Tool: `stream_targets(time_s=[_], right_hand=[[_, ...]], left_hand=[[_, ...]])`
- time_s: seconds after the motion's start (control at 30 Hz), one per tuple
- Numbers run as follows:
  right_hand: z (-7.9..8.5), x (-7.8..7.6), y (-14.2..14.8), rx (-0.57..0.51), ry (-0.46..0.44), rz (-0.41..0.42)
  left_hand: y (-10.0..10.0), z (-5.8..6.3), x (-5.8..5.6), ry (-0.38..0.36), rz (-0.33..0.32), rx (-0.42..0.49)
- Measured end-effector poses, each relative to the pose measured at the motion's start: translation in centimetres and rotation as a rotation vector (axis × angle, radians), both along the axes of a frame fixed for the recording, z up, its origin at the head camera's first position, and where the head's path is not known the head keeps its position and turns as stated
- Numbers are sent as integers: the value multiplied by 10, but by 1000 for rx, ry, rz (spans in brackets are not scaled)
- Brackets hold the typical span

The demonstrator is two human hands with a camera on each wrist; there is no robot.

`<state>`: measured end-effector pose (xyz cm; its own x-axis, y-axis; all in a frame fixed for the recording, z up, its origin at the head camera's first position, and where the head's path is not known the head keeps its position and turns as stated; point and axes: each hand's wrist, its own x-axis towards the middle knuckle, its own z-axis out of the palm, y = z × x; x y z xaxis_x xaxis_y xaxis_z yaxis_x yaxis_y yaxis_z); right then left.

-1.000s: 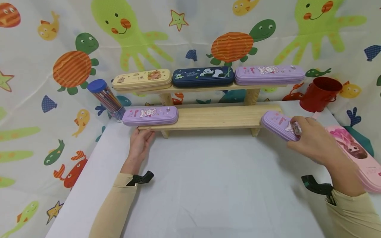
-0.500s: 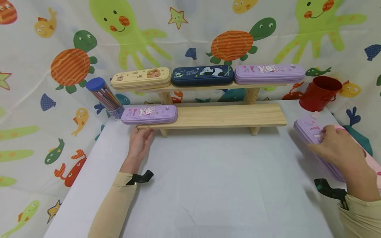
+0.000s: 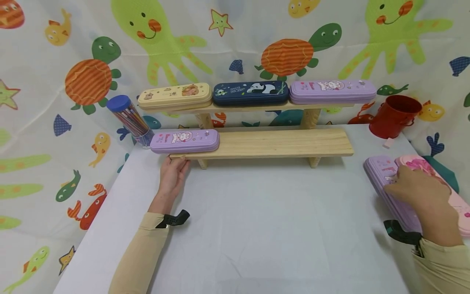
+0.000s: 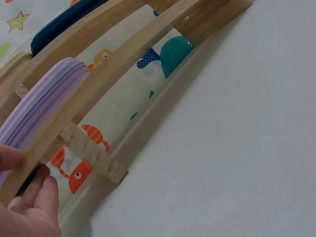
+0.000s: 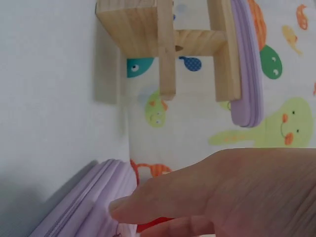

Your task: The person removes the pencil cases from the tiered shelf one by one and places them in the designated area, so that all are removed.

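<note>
At the left end of the two-tier wooden shelf (image 3: 279, 143), my left hand (image 3: 173, 175) grips the lower board. In the left wrist view its thumb lies at the board's edge and its fingers (image 4: 47, 195) are tucked underneath. A purple pencil case (image 3: 185, 141) sits on that board just above this hand. On the right, my right hand (image 3: 422, 196) holds another purple pencil case (image 3: 380, 167) down on the table, beside a pink pencil case (image 3: 457, 204). The right wrist view shows the thumb against the purple case (image 5: 81, 207); the other fingertips are mostly hidden.
Along the upper board stand a cream pencil case (image 3: 176, 96), a navy panda case (image 3: 251, 94) and a purple case (image 3: 332, 91). A blue-lidded tub of pencils (image 3: 130, 120) leans at left. A red bucket (image 3: 394, 116) and small pale pink block (image 3: 388, 143) are at right.
My right hand has carried the purple pencil case from the lower board's right end out to the right and set it down beside the pink case. The left hand has stayed in place.
</note>
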<state>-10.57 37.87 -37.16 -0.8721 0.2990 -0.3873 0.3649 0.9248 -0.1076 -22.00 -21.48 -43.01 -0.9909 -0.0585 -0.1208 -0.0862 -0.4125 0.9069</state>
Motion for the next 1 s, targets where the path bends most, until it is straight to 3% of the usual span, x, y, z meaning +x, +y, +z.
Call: stream_targets(time_s=[0.17,0.33,0.63,0.77,1.0], right_hand=[[4,-4,-8,-4,116,66],[12,-18,-30,-46,231,200],[26,-40,-109,-110,463,407],[23,-53,-145,-150,570,492],[11,-82,-206,-224,662,607]], left_hand=[[-1,2,1,-4,13,10],[-1,3,0,-13,21,16],[0,0,-2,-4,40,26],[0,2,-2,-3,38,6],[-2,1,1,-9,48,-10]])
